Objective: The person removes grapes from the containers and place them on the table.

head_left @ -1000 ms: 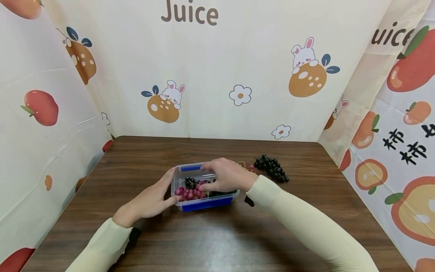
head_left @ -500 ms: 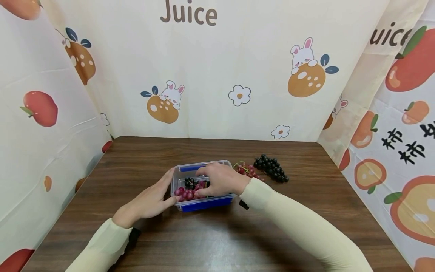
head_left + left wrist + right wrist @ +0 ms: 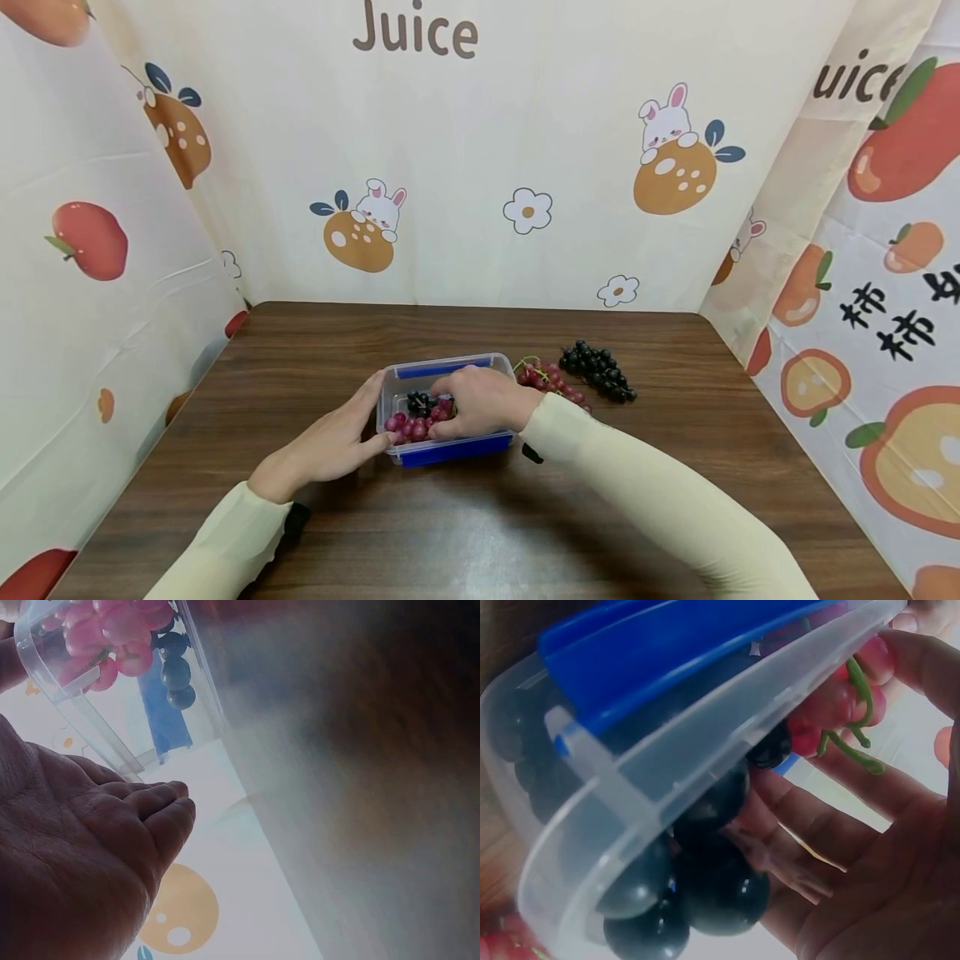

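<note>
Dark wood table [image 3: 480,533] ran out ahead of me. My left hand [image 3: 330,437] lay on the left end of the clear box [image 3: 456,452], fingers straight. Right hand [image 3: 483,402] was in the box, thumb at the red grapes [image 3: 412,428], black grapes [image 3: 422,405] beside; couldn't tell if gripping. Box sat about midway between side edges. Red bunch [image 3: 552,378], then black bunch [image 3: 597,369], lay toward the far-right corner.

Bare left hand [image 3: 79,844], lower left, just below a clear plastic box [image 3: 105,736]
Inside the box, upper left, round pink grapes [image 3: 124,628] sit beside dark round grapes [image 3: 176,673].
</note>
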Action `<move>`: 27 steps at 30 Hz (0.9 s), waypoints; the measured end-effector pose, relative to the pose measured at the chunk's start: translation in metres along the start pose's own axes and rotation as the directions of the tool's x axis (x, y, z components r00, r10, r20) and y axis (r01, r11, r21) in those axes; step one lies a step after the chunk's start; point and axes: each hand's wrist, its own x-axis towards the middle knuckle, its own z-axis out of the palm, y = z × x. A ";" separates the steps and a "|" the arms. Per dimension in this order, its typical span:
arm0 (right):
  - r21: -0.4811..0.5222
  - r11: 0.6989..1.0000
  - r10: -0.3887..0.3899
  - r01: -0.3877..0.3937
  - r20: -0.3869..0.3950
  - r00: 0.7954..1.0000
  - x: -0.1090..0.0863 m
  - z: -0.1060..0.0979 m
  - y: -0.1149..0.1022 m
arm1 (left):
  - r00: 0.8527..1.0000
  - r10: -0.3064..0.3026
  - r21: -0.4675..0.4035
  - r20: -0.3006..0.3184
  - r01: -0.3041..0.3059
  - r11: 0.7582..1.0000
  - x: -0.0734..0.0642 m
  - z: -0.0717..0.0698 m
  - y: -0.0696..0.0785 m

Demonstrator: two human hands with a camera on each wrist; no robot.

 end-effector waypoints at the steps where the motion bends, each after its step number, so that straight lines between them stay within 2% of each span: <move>1: 0.000 1.000 0.002 -0.002 0.007 1.000 0.001 0.000 -0.001 | 1.000 0.000 0.001 0.000 0.000 1.000 0.000 0.000 0.000; 7: 0.005 1.000 0.017 -0.017 0.036 0.999 0.005 0.000 -0.004 | 1.000 -0.002 0.002 0.005 0.002 1.000 0.000 -0.001 0.001; 17: 0.039 0.999 0.012 -0.013 0.031 0.999 0.013 0.001 -0.004 | 1.000 -0.010 0.004 0.010 0.010 1.000 0.000 -0.001 0.002; 27: 0.041 0.999 0.003 -0.004 0.028 1.000 0.013 0.001 -0.007 | 1.000 -0.007 0.000 0.005 0.007 1.000 0.000 -0.001 0.002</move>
